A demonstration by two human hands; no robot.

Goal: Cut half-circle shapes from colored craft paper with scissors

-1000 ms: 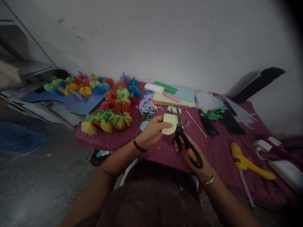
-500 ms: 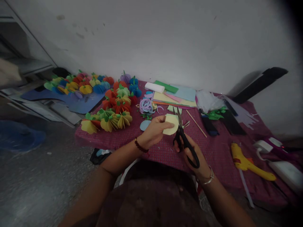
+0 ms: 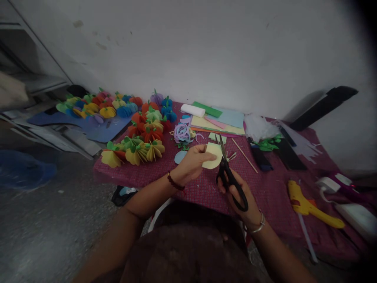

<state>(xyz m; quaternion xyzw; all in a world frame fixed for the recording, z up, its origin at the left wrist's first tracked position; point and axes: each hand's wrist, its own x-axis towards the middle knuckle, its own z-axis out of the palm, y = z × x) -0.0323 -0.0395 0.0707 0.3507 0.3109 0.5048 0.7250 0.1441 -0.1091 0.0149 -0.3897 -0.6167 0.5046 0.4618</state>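
Observation:
My left hand (image 3: 193, 163) pinches a pale yellow paper piece (image 3: 211, 156) with a rounded right edge; a light green strip shows along its top. Black-handled scissors (image 3: 232, 182) are in my right hand (image 3: 243, 196), with fingers through the loops. Their blades point up and away, slightly apart, right beside the paper's right edge. Under my left hand a light blue paper disc (image 3: 180, 157) lies partly covered on the cloth. Just beyond the hands are a pale green paper scrap (image 3: 217, 137) and curled lilac paper strips (image 3: 183, 133).
Colourful paper pumpkins (image 3: 147, 133) crowd the table's left side and a blue board (image 3: 103, 131). Paper sheets (image 3: 229, 116) and a white roll (image 3: 193, 110) lie at the back. A wooden stick (image 3: 244, 155), green paper leaves (image 3: 269, 142) and a yellow glue gun (image 3: 309, 208) are on the right.
Both hands stay almost in place, with the paper and scissors still held. The scissors have shifted very slightly, and the whole view has moved a little.

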